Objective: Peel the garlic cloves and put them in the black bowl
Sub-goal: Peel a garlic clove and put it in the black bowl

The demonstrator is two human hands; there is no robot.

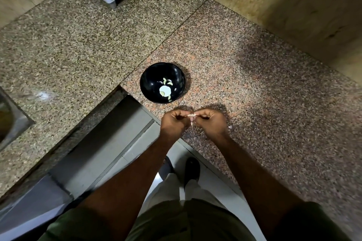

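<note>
Both forearms reach up from six o'clock over the granite counter (254, 76). Left hand (173, 122) and right hand (210, 123) meet knuckle to knuckle, fingers curled, pinching one garlic clove (191, 116) between them; its skin looks partly loose, though it is too small to be sure. Just beyond, at twelve o'clock, sits the black bowl (152, 76) with peeled cloves (166, 82) inside.

Black bowl (148, 82) on granite counter (244, 76)
</note>
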